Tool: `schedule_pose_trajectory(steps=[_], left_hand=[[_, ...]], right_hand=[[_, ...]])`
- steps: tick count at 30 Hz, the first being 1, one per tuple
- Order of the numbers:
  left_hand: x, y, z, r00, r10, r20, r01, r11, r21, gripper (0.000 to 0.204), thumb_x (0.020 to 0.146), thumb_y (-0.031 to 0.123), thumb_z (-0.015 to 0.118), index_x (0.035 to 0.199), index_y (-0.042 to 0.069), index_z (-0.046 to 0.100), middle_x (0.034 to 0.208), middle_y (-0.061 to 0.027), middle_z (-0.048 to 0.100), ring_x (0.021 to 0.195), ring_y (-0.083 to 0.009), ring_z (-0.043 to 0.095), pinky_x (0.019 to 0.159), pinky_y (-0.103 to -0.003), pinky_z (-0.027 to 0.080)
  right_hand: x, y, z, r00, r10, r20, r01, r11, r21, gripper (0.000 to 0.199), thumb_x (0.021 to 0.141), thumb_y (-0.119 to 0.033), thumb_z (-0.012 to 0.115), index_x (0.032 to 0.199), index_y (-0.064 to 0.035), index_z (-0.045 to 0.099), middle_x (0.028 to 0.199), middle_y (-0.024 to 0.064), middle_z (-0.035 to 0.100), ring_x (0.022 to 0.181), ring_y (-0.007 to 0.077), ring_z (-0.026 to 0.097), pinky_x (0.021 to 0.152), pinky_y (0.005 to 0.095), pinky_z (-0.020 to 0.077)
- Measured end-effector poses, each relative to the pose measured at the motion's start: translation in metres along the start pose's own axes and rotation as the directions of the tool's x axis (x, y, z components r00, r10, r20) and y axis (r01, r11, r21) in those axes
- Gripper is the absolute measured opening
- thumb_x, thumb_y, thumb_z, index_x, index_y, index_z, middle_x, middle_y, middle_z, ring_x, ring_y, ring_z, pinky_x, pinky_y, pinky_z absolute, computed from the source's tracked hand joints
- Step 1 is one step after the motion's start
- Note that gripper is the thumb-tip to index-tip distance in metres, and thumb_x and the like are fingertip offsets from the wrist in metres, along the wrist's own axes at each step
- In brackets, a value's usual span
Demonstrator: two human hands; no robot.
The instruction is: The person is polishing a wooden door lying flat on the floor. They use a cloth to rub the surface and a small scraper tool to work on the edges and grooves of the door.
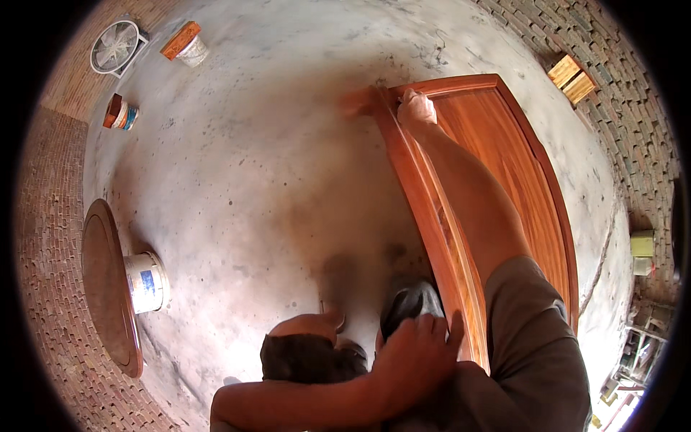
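Note:
A large reddish-brown wooden panel (497,137) with a raised frame stands to my right, its near edge running down toward me. At the far end, my right hand (416,109) is closed in a fist against the frame, with something whitish at its fingers that I cannot make out. My right forearm reaches over the panel. Low in the view, my left hand (417,356) rests by my dark shoe (412,306), its thumb apart from the fingers and close to the panel's near edge. A blurred reddish shape (356,102) juts left from the far corner.
At left, an oval brown wooden piece (108,288) leans on its side against a white bucket (146,282). Farther back are a white fan (119,47), a wood-topped bucket (192,52) and a wood-topped can (124,117). Wooden blocks (571,78) lie by the right brick wall.

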State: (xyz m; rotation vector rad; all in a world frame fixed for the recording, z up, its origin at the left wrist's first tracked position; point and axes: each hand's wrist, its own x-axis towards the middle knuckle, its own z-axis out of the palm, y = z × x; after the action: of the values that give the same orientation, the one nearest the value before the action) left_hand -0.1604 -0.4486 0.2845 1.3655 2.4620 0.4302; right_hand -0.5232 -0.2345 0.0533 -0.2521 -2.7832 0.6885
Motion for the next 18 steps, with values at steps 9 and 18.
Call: schedule_pose_trajectory(steps=[9,18], left_hand=[[0.054,-0.022,0.016,0.994,-0.107,0.002,0.107,0.992,-0.072,0.032,0.093,0.028,0.070,0.114,0.003,0.065,0.087,-0.0209,0.071,0.085,-0.0360,0.072,0.074,-0.047,0.058],[0.079,0.028,0.019,0.992,-0.102,-0.071,0.091,0.987,-0.134,0.033,0.096,0.018,0.073,0.125,0.002,0.070,0.092,-0.0182,0.071,0.087,-0.0345,0.069,0.078,-0.043,0.055]], right_hand=[[-0.314,0.053,-0.154,0.955,-0.290,0.055,0.291,0.956,-0.015,0.023,0.086,-0.016,0.070,0.108,-0.0091,0.068,0.097,0.0148,0.066,0.086,0.0374,0.067,0.068,0.0473,0.0579],[-0.617,0.261,-0.416,0.902,0.424,-0.085,-0.422,0.906,0.040,0.023,0.090,-0.004,0.059,0.110,-0.0087,0.070,0.106,0.0096,0.066,0.103,0.0280,0.065,0.085,0.0405,0.0555]])
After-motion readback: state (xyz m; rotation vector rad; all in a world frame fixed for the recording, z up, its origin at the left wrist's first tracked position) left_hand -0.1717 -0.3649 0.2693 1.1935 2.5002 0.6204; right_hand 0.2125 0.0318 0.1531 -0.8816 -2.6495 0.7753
